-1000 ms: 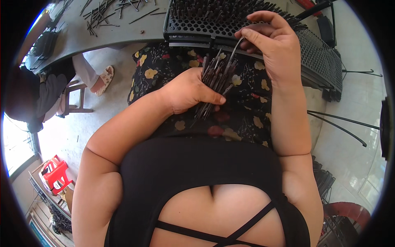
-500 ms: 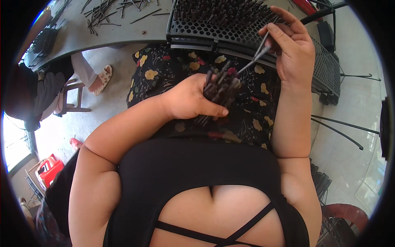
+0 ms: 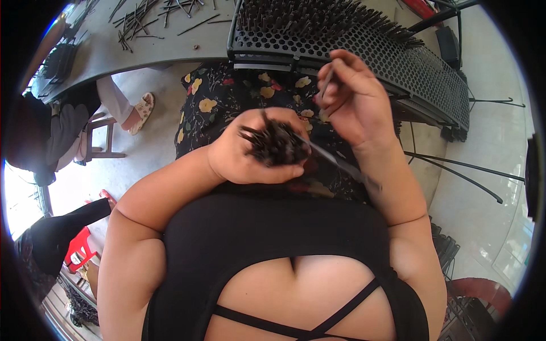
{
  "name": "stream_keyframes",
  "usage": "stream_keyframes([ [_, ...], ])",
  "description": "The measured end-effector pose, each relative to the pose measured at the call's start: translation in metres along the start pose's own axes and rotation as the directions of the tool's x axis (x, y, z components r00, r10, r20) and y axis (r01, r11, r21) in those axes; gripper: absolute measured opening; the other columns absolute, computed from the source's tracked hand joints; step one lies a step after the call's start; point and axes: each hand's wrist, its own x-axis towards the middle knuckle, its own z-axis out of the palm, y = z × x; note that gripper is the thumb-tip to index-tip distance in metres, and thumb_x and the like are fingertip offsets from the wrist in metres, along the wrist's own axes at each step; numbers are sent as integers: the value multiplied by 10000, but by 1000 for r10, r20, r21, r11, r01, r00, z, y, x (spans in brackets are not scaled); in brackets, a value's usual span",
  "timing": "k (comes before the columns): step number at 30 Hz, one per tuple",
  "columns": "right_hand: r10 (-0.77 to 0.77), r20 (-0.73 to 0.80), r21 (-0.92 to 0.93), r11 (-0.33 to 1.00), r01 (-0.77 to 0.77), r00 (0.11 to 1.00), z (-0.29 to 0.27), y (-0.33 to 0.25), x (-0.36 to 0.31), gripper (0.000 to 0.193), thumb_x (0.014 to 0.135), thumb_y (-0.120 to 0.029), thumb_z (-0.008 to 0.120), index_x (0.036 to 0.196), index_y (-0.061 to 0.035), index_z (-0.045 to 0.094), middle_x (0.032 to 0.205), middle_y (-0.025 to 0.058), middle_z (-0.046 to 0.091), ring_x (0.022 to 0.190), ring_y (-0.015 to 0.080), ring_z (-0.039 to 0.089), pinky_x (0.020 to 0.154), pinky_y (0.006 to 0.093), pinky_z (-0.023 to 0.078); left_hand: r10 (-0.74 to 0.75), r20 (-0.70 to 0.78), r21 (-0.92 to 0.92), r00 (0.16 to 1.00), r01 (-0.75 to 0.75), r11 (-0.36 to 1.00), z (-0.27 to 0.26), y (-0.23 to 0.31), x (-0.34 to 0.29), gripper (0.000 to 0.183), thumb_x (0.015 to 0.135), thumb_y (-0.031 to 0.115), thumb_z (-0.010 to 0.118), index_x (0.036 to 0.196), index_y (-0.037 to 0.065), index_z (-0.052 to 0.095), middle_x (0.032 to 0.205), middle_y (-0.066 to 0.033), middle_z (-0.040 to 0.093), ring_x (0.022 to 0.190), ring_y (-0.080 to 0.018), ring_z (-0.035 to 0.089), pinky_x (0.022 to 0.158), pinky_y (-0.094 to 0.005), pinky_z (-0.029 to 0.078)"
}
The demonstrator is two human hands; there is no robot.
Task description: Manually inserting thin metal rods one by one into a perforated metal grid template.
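Bundle (image 3: pixel 277 145) has tipped end-up, tips exposed, left hand (image 3: pixel 242 167) wrapped round it; right hand (image 3: pixel 357 101), now closer, pinches one rod (image 3: pixel 327 86).

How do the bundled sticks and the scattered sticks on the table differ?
The bundled sticks are bunched in the left hand; the scattered sticks lie loose on the table. The bundled sticks mostly show their ends; the scattered sticks, their sides. Both are thin and dark.
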Motion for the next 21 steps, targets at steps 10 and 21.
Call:
stream_keyframes([
  [10, -716, 643, -628, -289, 722, 273, -17, -39, 43, 398, 877, 118, 650, 1162, 21, 391, 973, 176, 675, 842, 183, 678, 760, 235, 540, -476, -240, -384, 846, 367, 847, 8, -19, 9, 235, 775, -43, 714, 966, 6, 587, 851, -63, 628, 746, -175, 618, 694, -316, 508],
  [21, -439, 859, -512, -742, 433, 263, -12, -46, 43, 128, 868, -30, 714, 994, -38, 732, 1085, 73, 702, 889, 97, 586, 738, 200, 434, -494, -283, -468, 822, 332, 819, 7, -17, 11, 261, 775, -33, 716, 993, 15, 581, 849, -70, 627, 741, -181, 616, 692, -314, 505],
])
